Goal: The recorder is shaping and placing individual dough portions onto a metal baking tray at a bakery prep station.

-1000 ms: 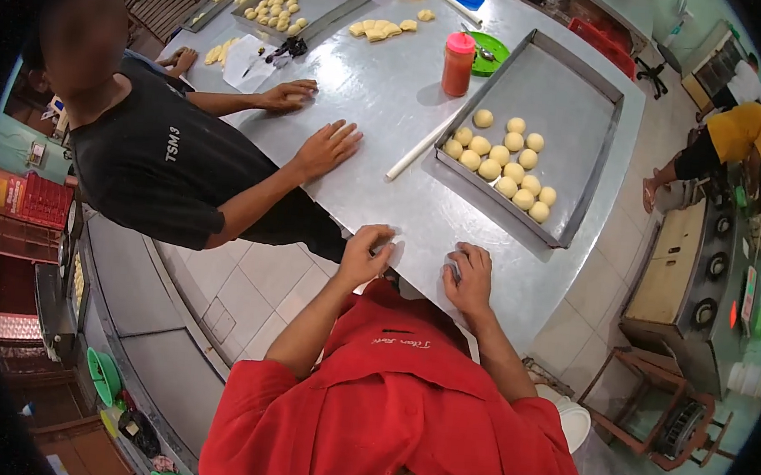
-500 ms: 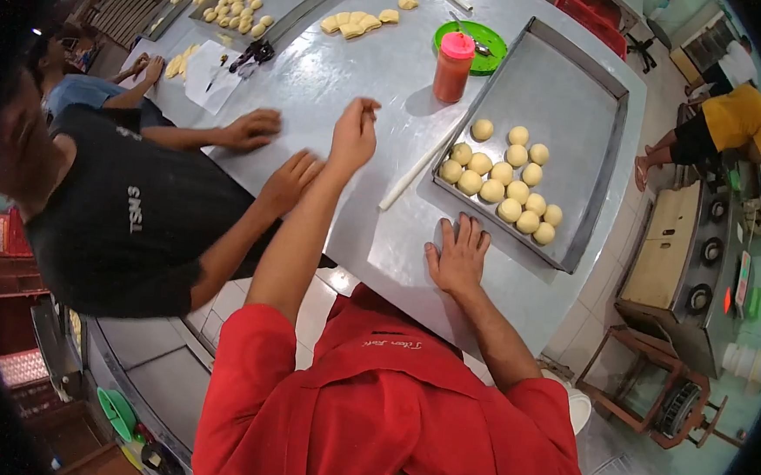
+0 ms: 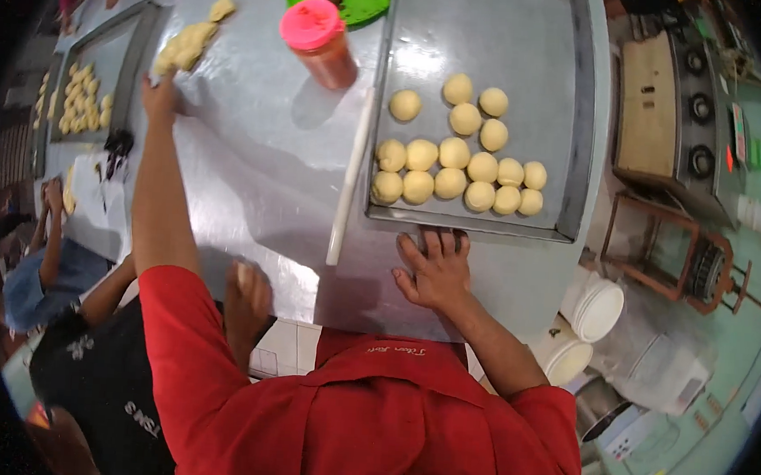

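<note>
I reach my left hand (image 3: pixel 161 89) up to a group of cut dough pieces (image 3: pixel 187 45); its blurred fingertips are at the lowest piece, and I cannot tell their grip. My right hand (image 3: pixel 437 271) lies open, fingers spread on the steel table (image 3: pixel 360 293), just below a metal tray (image 3: pixel 489 26) holding several round dough balls (image 3: pixel 452 153). A white rolling pin (image 3: pixel 349 183) lies left of that tray. Above it stand a red-filled container with pink lid (image 3: pixel 320 49) and a green plate (image 3: pixel 364 1) with a spoon.
A co-worker in black (image 3: pixel 85 367) stands at my left, a hand (image 3: pixel 248 295) near the table edge; another in blue (image 3: pixel 38 282) is farther left. More dough trays (image 3: pixel 135 40) sit at upper left, a stove (image 3: pixel 658 115) and white buckets (image 3: pixel 594 303) at right.
My left arm has swung forward and left to the dough pieces. My right hand has moved forward and stays spread on the table. The view has tilted toward the tray.
</note>
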`<state>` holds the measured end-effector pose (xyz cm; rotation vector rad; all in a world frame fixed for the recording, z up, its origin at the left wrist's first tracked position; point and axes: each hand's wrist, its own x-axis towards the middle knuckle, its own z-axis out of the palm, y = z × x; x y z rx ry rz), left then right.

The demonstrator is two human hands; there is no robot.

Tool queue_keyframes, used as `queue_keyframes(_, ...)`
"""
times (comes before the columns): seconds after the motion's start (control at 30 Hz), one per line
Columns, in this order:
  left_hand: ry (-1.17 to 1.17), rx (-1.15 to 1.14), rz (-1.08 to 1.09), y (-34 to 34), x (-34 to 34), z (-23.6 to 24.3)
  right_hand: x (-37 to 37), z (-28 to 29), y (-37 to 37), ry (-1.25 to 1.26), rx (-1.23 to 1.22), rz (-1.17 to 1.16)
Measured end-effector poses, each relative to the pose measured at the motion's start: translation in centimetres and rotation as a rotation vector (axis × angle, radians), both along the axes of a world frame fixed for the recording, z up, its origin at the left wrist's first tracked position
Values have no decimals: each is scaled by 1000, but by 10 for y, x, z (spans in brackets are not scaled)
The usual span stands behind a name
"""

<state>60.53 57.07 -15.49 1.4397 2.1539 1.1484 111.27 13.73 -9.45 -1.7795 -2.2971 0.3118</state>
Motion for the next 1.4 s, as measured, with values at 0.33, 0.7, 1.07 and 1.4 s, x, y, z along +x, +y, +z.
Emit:
queue_keyframes(0.33, -155, -343, 45, 76, -25, 12, 0, -5, -2, -1, -45, 16)
queue_keyframes(0.7, -484, 237, 179, -24, 10, 13, -3, 0, -3, -27, -38, 21)
queue_keyframes(1.07, -1124, 21, 620, -146, 130, 31, 3, 5, -6, 137, 105, 54)
queue_keyframes(1.4, -1502, -194, 771, -285, 258, 78, 40, -10, -24, 327, 256, 238)
